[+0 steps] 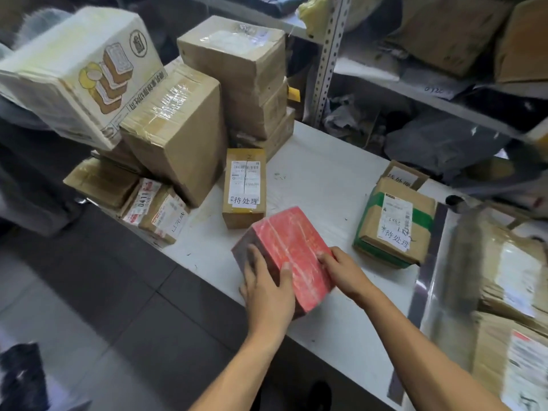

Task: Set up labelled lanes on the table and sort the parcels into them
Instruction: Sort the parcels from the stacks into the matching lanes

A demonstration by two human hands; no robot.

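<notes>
Red parcel (292, 256), glossy with tape, at the white table's (326, 179) near edge: left hand (265, 287) clasps its left side, right hand (345, 269) grips its right edge. Beyond, two brown cardboard parcels, a yellow-taped box (243, 188) and a green-taped box (396, 225), each labelled "待处理". Farther left, stacked cartons (175, 134).
</notes>
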